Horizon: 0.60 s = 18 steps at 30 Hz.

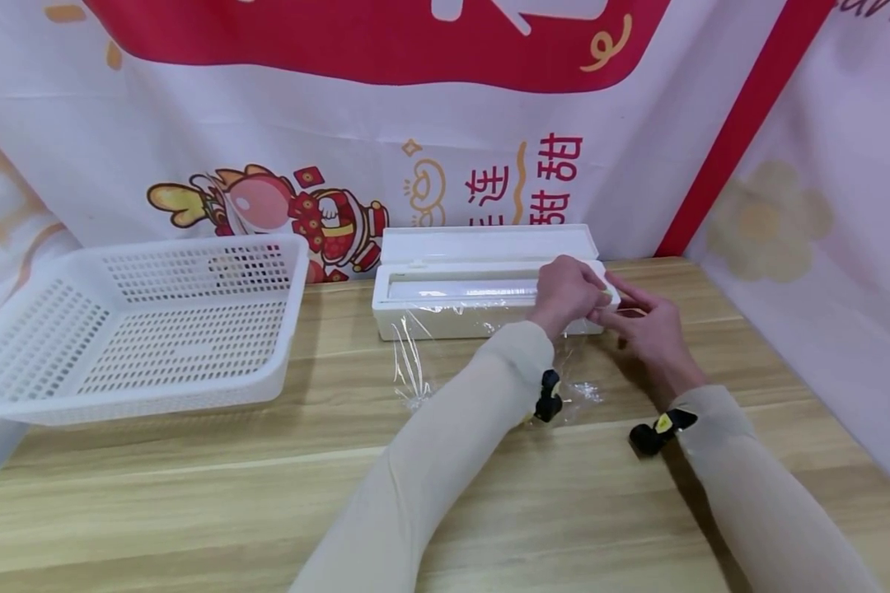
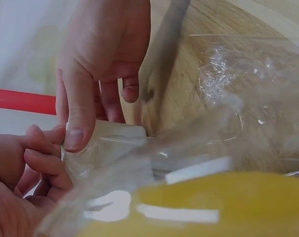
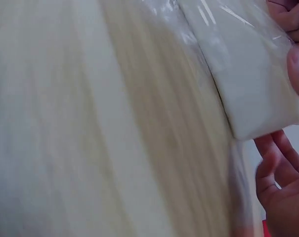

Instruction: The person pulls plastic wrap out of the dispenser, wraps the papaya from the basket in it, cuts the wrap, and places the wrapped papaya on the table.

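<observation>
Table (image 1: 267, 511), basket (image 1: 293, 317); sleeve (image 1: 445, 436) partly hides film (image 1: 411, 358).

The film (image 1: 411, 362) is clear, glossy plastic, crinkled in places, the box (image 1: 445, 324) smooth and plastic-looking with a faint sheen, the basket (image 1: 294, 288) perforated, fairly matt plastic, the table (image 1: 193, 502) smooth and wood-grained, the backdrop (image 1: 297, 115) lightly creased cloth, and the sleeves (image 1: 430, 461) matt fabric.
</observation>
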Tool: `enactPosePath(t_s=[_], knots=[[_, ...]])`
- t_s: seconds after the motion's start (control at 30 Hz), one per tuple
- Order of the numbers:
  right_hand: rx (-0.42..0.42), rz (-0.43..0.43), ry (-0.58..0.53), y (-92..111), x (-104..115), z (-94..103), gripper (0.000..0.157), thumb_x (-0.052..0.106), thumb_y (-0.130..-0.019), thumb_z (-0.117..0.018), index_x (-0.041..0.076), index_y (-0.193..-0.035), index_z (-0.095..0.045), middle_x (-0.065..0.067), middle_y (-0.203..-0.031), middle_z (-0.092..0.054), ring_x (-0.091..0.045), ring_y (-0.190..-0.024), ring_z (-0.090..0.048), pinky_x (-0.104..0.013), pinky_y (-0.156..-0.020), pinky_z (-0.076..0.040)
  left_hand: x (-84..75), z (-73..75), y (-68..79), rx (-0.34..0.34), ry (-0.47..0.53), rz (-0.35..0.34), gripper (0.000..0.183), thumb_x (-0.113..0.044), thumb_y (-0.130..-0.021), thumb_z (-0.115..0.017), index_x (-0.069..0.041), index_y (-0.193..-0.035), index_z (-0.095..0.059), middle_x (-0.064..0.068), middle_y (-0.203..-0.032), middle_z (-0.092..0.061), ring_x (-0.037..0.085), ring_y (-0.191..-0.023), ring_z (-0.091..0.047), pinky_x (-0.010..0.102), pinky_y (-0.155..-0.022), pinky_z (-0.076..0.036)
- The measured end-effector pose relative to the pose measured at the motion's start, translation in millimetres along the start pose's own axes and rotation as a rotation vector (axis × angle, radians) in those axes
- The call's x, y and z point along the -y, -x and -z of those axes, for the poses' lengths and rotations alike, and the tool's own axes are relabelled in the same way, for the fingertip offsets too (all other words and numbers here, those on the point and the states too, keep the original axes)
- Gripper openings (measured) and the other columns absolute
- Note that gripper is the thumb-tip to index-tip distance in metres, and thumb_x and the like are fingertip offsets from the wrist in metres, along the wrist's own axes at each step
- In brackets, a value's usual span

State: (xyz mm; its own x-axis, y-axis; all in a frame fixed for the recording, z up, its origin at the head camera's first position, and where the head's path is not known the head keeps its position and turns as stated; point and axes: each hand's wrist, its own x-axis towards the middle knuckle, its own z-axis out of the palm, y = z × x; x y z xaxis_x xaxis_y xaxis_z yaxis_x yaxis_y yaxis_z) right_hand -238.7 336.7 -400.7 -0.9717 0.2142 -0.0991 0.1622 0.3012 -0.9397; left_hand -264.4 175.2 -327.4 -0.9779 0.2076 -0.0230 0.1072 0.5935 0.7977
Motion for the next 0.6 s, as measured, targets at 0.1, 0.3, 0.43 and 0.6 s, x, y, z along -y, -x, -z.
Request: enactPosePath(t_s=[0.1, 0.3, 0.43, 0.6], knots=[[0.061, 0.008, 0.037, 2.0, 1.3, 3.6, 0.086, 0.055, -0.082, -0.087, 0.050, -0.157, -0.045, 0.005, -0.137, -0.059, -0.017, -0.118, -0.056, -0.029, -0.082, -0.057, -0.4, -0.9, -2.4, 0.003, -0.014, 0.018, 0.006, -0.022, -0.086, -0.089, -0.019, -0.091, -0.086, -0.006, -0.074, -0.077, 0.007, -0.082, -0.063, 0.015, -0.065, -0.043], [0.082, 0.066, 0.107, 2.1, 3.7, 1.9, 0.090, 0.056, -0.084, -0.085, 0.043, -0.161, -0.041, -0.001, -0.141, -0.058, -0.018, -0.111, -0.059, -0.029, -0.078, -0.059, 0.6, 0.0, -6.7, 0.006, -0.008, 0.048, 0.007, -0.023, -0.086, -0.088, -0.018, -0.089, -0.086, -0.008, -0.083, -0.078, 0.007, -0.082, -0.063, 0.015, -0.063, -0.044], [0.050, 0.080, 0.131, 1.3, 5.5, -1.4, 0.090, 0.059, -0.083, -0.085, 0.041, -0.161, -0.043, -0.006, -0.142, -0.058, -0.020, -0.108, -0.059, -0.028, -0.076, -0.058, 1.1, 0.8, -7.4, 0.009, -0.039, 0.038, 0.008, -0.026, -0.086, -0.089, -0.020, -0.091, -0.087, -0.009, -0.091, -0.080, 0.008, -0.090, -0.064, 0.015, -0.068, -0.044], [0.009, 0.084, 0.151, -0.3, 6.1, -3.4, 0.084, 0.054, -0.085, -0.084, 0.038, -0.158, -0.048, -0.008, -0.142, -0.058, -0.018, -0.107, -0.060, -0.027, -0.075, -0.058, 0.9, 0.4, -9.0, 0.023, -0.072, 0.037, 0.008, -0.026, -0.086, -0.088, -0.022, -0.093, -0.086, -0.010, -0.093, -0.081, 0.007, -0.091, -0.064, 0.015, -0.069, -0.045]])
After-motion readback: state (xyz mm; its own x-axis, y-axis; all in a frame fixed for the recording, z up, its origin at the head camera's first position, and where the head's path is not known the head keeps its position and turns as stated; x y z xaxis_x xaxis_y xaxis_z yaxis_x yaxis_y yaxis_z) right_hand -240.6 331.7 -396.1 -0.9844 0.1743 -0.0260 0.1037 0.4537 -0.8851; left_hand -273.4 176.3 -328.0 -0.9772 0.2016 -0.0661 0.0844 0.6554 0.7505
